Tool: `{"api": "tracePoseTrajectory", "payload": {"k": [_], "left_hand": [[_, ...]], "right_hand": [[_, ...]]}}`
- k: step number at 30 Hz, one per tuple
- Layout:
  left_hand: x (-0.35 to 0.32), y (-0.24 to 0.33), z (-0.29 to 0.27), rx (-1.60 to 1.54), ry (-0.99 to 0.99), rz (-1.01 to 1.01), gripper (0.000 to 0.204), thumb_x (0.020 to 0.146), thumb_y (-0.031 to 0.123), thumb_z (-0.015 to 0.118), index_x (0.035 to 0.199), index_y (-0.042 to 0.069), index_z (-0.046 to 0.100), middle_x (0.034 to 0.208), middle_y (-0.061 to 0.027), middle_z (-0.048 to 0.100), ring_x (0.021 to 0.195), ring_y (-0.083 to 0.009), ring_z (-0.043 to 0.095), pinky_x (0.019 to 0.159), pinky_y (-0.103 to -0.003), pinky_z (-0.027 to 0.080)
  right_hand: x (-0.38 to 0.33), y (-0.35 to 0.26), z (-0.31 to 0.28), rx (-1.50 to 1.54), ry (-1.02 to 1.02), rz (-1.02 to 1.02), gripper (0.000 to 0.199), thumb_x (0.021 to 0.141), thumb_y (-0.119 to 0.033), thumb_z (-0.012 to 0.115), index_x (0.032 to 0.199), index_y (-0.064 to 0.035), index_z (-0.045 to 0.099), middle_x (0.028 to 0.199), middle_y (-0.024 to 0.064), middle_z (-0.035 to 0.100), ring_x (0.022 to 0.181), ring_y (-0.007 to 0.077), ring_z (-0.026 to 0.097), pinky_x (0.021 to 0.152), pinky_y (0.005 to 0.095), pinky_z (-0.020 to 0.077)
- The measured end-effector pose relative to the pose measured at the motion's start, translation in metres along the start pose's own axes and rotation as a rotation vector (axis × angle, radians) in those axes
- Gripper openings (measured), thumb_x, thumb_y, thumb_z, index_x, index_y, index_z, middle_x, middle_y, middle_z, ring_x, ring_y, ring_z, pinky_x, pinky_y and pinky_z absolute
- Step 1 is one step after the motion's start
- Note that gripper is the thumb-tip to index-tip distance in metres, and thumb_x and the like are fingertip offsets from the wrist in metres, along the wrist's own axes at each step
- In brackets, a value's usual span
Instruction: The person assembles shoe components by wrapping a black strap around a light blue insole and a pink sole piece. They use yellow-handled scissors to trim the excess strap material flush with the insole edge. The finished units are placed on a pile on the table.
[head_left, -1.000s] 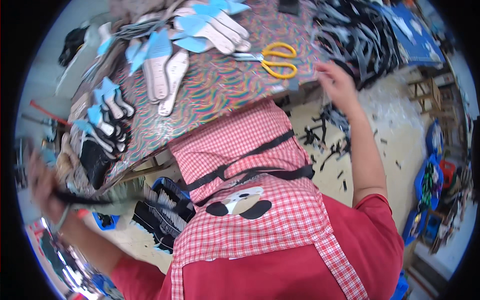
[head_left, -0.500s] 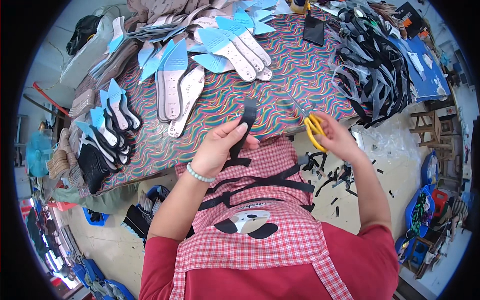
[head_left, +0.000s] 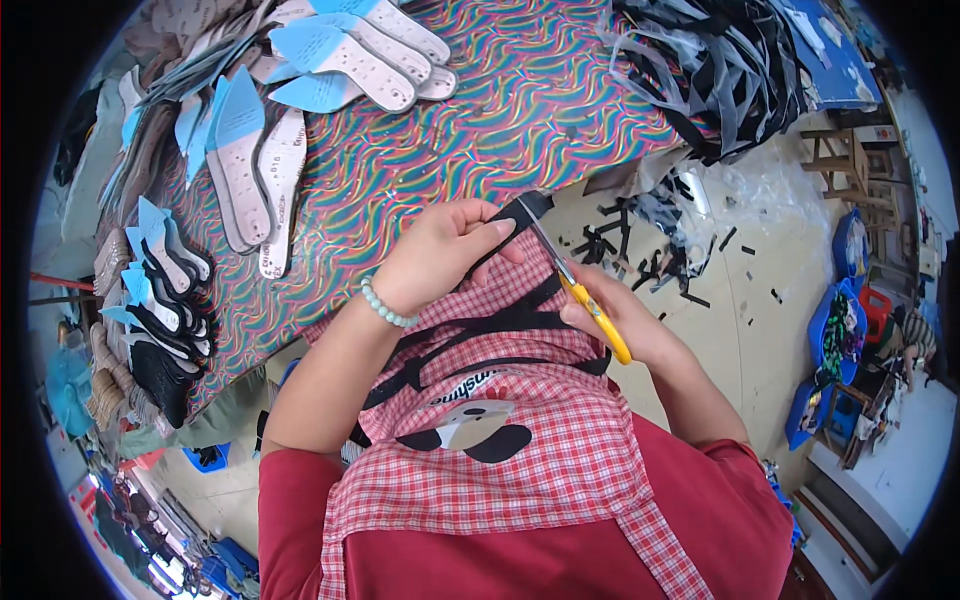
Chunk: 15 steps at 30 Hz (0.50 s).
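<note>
Left hand [head_left: 440, 255] fingers pinched tight on a black strip [head_left: 515, 222] at the table's near edge — right hand [head_left: 625, 320] fingers wrapped around yellow-handled scissors [head_left: 580, 290], blades meeting the strip's end. Both work over a red checked apron [head_left: 520, 440]. Beyond, the wavy multicoloured table [head_left: 470, 130] carries blue-tipped insoles [head_left: 250, 160], and black offcuts [head_left: 660, 250] litter the floor to the right.

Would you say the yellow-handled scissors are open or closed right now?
Open: the scissors in the right hand show blades parted around the black piece.
</note>
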<state>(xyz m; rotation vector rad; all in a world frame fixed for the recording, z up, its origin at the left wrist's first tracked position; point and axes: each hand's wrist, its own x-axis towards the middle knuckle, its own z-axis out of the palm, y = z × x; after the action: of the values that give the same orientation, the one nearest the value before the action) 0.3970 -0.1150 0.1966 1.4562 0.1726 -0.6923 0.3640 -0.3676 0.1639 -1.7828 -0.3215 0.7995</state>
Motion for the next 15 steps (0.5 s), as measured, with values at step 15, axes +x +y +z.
{"api": "tracePoseTrajectory", "payload": {"k": [15], "left_hand": [[-0.018, -0.002, -0.025, -0.242, 0.307, 0.389, 0.014, 0.093, 0.007, 0.056, 0.103, 0.002, 0.048, 0.091, -0.0075, 0.065, 0.078, -0.0098, 0.061, 0.071, -0.024, 0.051]], "right_hand": [[0.100, -0.059, -0.047, -0.721, 0.358, -0.324, 0.072, 0.074, -0.014, 0.075, 0.136, -0.0049, 0.042, 0.122, 0.0166, 0.052, 0.110, 0.0305, 0.054, 0.092, 0.0361, 0.0443]]}}
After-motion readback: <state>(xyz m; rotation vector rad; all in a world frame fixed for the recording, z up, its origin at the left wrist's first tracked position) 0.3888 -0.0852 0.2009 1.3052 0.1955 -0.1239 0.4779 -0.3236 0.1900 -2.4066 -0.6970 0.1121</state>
